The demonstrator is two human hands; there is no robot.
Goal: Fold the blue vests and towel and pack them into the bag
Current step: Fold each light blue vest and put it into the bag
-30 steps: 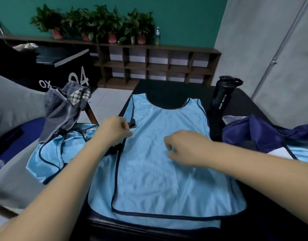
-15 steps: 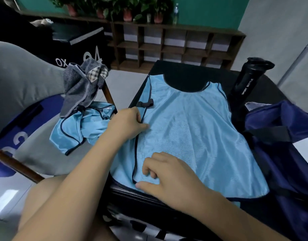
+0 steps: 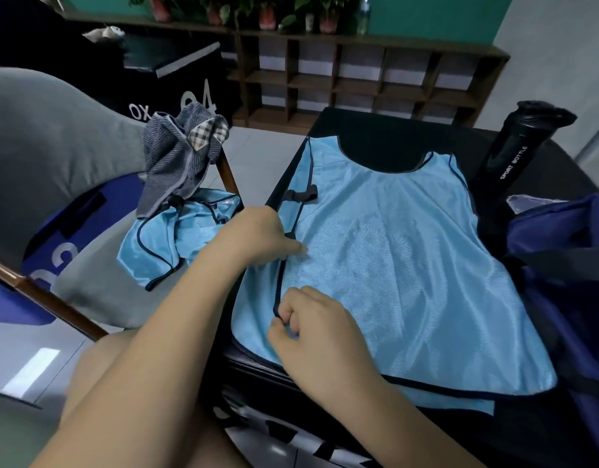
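Head view: I am looking down over both bare forearms at the table edge.
Right hand (image 3: 320, 336): fingers curled, thumb and forefinger pinching the dark trim of the flat vest near its lower left corner.
Left hand (image 3: 257, 236): further up the same edge, fingers closed on the trim, one fingertip lying on the cloth.
Flat vest (image 3: 392, 265): light blue, spread smooth on the table with the neck opening away from me. The hem reaches the near edge, and a lower layer shows past the upper one along the left side and the hem.
Table (image 3: 375, 140): black, bare beyond the neckline.
Bag (image 3: 561, 265): dark navy, slumped on the table's right side, touching the vest's right edge.
Bottle (image 3: 514, 153): black, lettered SPORT BOTTLE, upright just behind the bag.
Crumpled vest (image 3: 163, 244): same light blue, heaped on the grey chair to my left, apart from the table.
Towel (image 3: 180, 163): grey-blue striped with a checked patch, draped over the chair's wooden arm, its lower end on the crumpled vest.
Chair (image 3: 55, 146): grey, padded.
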